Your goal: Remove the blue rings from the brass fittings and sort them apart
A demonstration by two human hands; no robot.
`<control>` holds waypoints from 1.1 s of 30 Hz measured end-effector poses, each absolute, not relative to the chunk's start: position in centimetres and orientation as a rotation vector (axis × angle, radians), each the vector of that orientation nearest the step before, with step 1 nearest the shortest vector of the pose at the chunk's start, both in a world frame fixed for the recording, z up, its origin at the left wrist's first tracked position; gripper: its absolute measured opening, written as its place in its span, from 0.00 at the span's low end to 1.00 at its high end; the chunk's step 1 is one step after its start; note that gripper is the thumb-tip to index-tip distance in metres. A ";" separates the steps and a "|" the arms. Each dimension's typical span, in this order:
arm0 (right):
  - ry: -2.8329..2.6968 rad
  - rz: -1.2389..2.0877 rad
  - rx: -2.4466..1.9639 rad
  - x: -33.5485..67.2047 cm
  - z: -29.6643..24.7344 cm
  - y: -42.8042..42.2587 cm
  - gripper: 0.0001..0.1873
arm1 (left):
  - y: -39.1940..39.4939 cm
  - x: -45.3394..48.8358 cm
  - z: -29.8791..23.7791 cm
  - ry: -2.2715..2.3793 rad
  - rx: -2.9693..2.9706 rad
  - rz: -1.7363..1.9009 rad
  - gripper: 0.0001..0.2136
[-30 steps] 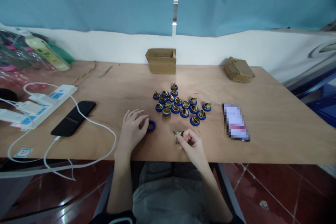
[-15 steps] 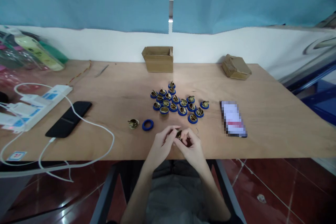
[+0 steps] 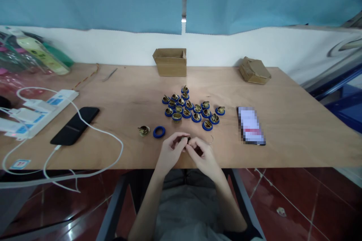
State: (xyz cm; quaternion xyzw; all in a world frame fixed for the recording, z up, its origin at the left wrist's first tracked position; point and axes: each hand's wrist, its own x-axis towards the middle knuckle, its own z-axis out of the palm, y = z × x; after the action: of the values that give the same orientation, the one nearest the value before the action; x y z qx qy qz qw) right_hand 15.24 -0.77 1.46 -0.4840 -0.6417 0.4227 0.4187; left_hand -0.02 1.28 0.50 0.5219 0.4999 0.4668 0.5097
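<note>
Near the front edge of the table, my left hand (image 3: 169,155) and my right hand (image 3: 204,157) are closed together, fingertips pinching a small brass-coloured metal fitting (image 3: 186,139). Fingers cover most of it, so its full shape is hidden. To the left of my hands lie a loose blue ring (image 3: 159,132) and a brass-coloured fitting (image 3: 143,131) without a ring. Beyond my fingers sits a cluster of several similar brass fittings (image 3: 187,113), each seated in a blue ring. A thin curved strand (image 3: 212,139) lies just right of my right hand.
An open cardboard box (image 3: 172,64) and a closed one (image 3: 254,70) stand at the back. A lit phone (image 3: 251,125) is on the right. On the left are a dark phone (image 3: 75,126), a white cable (image 3: 113,141), a power strip (image 3: 46,115) and bottles (image 3: 42,52).
Both hands have shifted slightly left, still pinching the fitting between them. Less of the fitting shows now. The pieces on the table stay in place.
</note>
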 end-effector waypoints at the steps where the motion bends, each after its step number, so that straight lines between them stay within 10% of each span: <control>1: -1.622 1.055 -1.215 15.2 1.5 -0.8 0.12 | 1.2 0.0 0.5 1.211 1.256 1.125 0.11; 22: -1.423 1.050 -1.143 16.6 1.1 -1.4 0.24 | 0.2 -0.3 0.8 1.257 1.277 1.193 0.12; 33: -1.773 0.478 -1.567 19.3 0.8 -1.3 0.12 | 2.2 -11.6 0.0 2.002 1.776 1.423 0.17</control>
State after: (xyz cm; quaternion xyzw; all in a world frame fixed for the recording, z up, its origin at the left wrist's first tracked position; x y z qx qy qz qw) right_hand 19.25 -1.35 0.81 -0.6065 -0.6866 0.1850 0.3558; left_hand -11.56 2.15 -0.04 0.5851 0.6594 0.4689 0.0551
